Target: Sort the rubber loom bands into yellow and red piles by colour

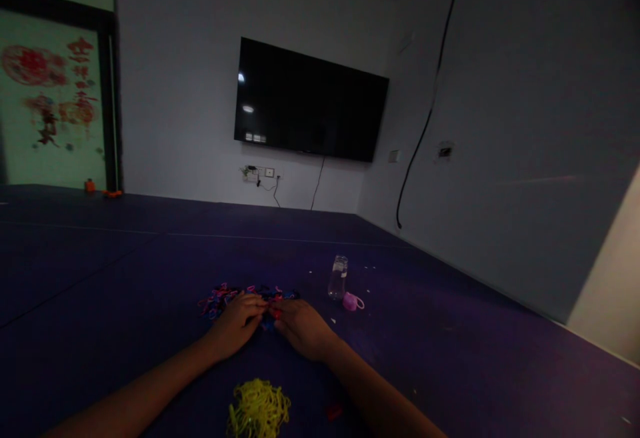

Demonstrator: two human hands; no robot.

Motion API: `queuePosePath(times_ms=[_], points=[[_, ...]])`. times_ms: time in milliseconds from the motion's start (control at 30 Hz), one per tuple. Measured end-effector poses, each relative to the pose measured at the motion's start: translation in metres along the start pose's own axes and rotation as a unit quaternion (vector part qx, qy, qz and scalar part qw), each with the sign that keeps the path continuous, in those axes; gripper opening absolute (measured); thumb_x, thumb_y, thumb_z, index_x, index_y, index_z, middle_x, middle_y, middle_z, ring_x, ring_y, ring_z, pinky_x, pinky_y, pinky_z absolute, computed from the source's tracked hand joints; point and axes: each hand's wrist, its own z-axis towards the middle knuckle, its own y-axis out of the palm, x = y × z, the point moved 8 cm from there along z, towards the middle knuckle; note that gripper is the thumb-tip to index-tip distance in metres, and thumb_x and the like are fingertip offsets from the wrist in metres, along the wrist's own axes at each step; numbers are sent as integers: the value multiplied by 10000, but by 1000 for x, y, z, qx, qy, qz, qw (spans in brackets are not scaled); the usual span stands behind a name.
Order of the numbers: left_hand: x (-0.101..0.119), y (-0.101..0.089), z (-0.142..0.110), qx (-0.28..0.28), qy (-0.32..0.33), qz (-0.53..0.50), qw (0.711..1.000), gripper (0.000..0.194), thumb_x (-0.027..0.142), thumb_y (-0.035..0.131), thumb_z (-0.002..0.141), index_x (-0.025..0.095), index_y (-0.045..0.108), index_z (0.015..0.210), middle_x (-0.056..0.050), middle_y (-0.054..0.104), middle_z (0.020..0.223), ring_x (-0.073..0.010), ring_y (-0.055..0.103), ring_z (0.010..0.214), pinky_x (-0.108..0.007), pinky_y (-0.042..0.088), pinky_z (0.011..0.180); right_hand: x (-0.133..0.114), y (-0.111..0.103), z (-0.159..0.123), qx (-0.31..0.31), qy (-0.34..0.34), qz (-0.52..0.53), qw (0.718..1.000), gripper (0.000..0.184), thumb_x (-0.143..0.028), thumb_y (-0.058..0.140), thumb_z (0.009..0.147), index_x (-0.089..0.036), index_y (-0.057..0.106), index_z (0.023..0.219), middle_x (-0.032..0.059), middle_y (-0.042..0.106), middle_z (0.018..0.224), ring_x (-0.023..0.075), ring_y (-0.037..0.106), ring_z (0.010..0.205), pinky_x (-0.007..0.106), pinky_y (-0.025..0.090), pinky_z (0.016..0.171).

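A pile of small looped bands in pink, red, blue and black lies on the purple floor in front of me. They look like hair ties, though dim light hides their exact kind. My left hand rests at the pile's near side, fingers curled together toward the right. My right hand meets it fingertip to fingertip, with a small red piece between thumb and fingers. What the left fingertips pinch is hidden. Nearer to me, between my forearms, sits a heap of yellow stringy loops.
To the right of the pile stands a clear bottle, with a pink looped cap beside it. A red scrap lies near my right forearm. Small orange objects sit by the door. A television hangs on the wall.
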Motion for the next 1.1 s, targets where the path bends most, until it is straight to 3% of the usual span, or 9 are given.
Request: queuePosePath(times_ms=[400, 867, 1100], points=[[-3, -8, -1, 46, -15, -15, 999, 350, 116, 436, 819, 213, 676, 1055, -59, 674, 1098, -199, 590, 1032, -400, 452, 939, 0, -4, -3, 16, 20, 9, 1000, 355, -254, 374, 927, -156, 527, 1232, 85, 532, 1291, 205, 509, 1144, 339, 394, 958], [-14, 3, 0, 8, -26, -57, 998, 383, 117, 416, 820, 226, 657, 1098, -51, 622, 1214, -199, 545, 1131, -438, 417, 985, 0, -6, -2, 14, 23, -5, 1000, 362, -234, 394, 915, -171, 513, 1251, 91, 517, 1305, 209, 521, 1124, 336, 406, 945], [-5, -2, 1, 3, -28, -75, 997, 394, 71, 402, 806, 227, 673, 1047, -42, 634, 1156, -182, 559, 1081, -375, 445, 944, -2, -9, -2, 8, 36, 9, 999, 394, -225, 393, 908, -172, 474, 1290, 78, 517, 1309, 213, 508, 1140, 346, 391, 963]])
